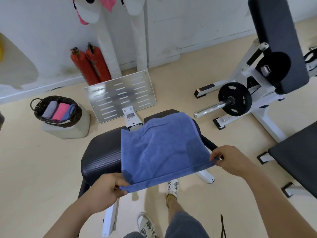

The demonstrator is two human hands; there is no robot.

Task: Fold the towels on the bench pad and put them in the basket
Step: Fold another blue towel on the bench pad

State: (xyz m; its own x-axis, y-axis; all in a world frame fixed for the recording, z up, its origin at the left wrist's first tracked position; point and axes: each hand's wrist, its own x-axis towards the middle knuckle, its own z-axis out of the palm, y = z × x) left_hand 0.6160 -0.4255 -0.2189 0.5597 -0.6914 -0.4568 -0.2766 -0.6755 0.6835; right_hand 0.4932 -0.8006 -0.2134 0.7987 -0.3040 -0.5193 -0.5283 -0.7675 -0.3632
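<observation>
I see the black bench pad [101,157] covered on its right side by the blue towel [161,148], spread flat there, I judge, ready for a first fold. The basket [75,117] waits well apart on the left; its folded towels [60,109] are hard to count. My left hand [106,188] and right hand [229,160] each pinch a near corner, with the fingers under the hem hidden.

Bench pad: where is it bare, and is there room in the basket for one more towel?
The bench pad is bare on its left half, between the left edge of the blue towel and the pad's rounded side. Its right half is covered. The basket is crowded: three folded towels lie side by side.
</observation>
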